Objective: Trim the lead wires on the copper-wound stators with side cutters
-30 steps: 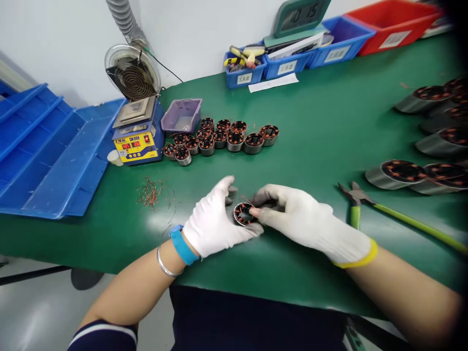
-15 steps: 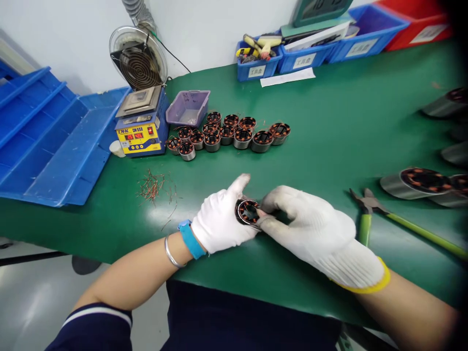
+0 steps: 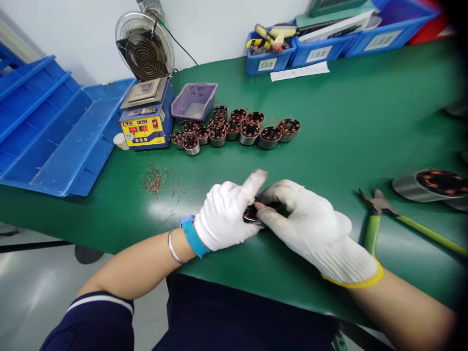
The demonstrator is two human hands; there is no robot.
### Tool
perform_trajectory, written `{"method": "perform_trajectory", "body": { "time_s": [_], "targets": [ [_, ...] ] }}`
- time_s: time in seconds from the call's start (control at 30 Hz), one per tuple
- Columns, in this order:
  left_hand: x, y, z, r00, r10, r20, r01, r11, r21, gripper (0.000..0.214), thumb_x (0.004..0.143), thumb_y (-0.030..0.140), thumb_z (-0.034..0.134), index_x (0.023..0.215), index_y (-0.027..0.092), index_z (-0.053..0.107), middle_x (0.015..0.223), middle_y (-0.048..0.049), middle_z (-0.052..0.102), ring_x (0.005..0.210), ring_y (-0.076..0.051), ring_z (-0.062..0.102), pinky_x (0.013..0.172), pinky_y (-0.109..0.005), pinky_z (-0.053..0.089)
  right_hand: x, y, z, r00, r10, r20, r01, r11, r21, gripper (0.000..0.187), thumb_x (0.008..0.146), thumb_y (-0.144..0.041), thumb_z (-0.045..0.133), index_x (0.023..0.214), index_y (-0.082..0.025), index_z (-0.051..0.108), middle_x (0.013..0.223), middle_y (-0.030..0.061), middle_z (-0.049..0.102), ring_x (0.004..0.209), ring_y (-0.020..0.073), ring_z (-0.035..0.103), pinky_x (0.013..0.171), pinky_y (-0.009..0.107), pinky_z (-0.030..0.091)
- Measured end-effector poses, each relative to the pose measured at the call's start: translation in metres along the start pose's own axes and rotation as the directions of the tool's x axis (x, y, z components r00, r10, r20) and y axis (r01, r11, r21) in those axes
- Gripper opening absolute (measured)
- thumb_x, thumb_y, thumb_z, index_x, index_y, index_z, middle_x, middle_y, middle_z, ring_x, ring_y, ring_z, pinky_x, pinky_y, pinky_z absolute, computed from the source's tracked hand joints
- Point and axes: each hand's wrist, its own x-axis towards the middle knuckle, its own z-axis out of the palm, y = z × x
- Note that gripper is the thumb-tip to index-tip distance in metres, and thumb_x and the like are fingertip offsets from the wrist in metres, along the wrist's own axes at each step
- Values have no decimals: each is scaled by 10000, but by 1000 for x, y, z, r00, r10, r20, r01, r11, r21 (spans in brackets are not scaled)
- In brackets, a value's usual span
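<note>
My left hand, in a white glove, is wrapped round a small motor stator, a metal ring with a dark core and copper windings. The left thumb lies across its top, so most of the stator is covered. At its right edge my right hand, also gloved, has thumb and fingers closed on the rim. Whether a wire lies between those fingertips is hidden. Green-handled cutting pliers rest open on the table, to the right of my right hand.
Several stators stand grouped behind my hands, beside a purple bin. Copper wire scraps lie at left, before a blue-yellow soldering unit. Blue trays fill the left; tool boxes line the back. More stators stand right.
My left thumb has moved right and over the stator, which now shows less of its face. The whole view has shifted slightly.
</note>
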Motion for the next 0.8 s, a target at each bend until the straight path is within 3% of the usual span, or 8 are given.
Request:
{"method": "perform_trajectory", "body": {
  "time_s": [0.1,0.2,0.4,0.53,0.6,0.7,0.8],
  "targets": [
    [5,-1,-4,979,-167,114,187,962,-197,845,779,363,629,1501,184,229,1118,-69,689,977,-246,653,879,-393,529,-2,-2,-6,992,123,26,-120,990,-77,120,694,-356,572,673,-244,611,749,14,661,665,203,602,550,315,395],
    [8,-2,-7,938,-257,231,313,916,-252,967,732,375,684,1523,169,167,1037,-53,705,955,-247,674,872,-395,549,-4,-3,-10,979,202,33,-198,976,-85,118,671,-373,606,674,-257,628,744,9,676,659,214,613,524,313,384],
    [4,-2,-1,980,-140,140,148,988,-47,839,801,315,569,1526,182,168,1063,-57,705,947,-273,666,846,-415,530,1,0,1,998,-41,-49,45,997,68,187,744,-383,570,784,-228,667,904,57,690,816,226,637,697,354,481],
    [-2,-3,7,998,-27,50,19,989,148,770,857,367,557,1521,177,216,888,-72,690,809,-262,659,739,-378,508,5,1,7,995,-42,-88,51,993,105,144,746,-333,558,755,-224,652,856,46,675,791,204,626,721,340,489],
    [-4,-4,8,999,6,36,-12,986,167,788,874,376,557,1533,196,166,906,-71,688,803,-256,659,738,-376,506,4,1,7,993,-57,-104,66,994,87,132,741,-322,547,719,-226,635,826,39,668,761,196,617,694,329,480],
    [-1,-4,4,996,-47,79,43,998,45,878,871,345,556,1543,236,0,1082,-65,691,914,-261,672,809,-403,527,-1,-2,1,995,-39,-90,38,999,-16,130,712,-331,543,674,-231,617,849,31,675,736,197,610,612,325,435],
    [4,-2,-4,965,-177,193,200,974,-105,961,832,383,608,1540,233,-24,1098,-53,693,992,-263,672,872,-411,538,-4,-7,-7,988,156,14,-153,982,-114,138,678,-373,574,683,-249,634,835,14,689,743,223,618,568,328,380]
  ]
}}
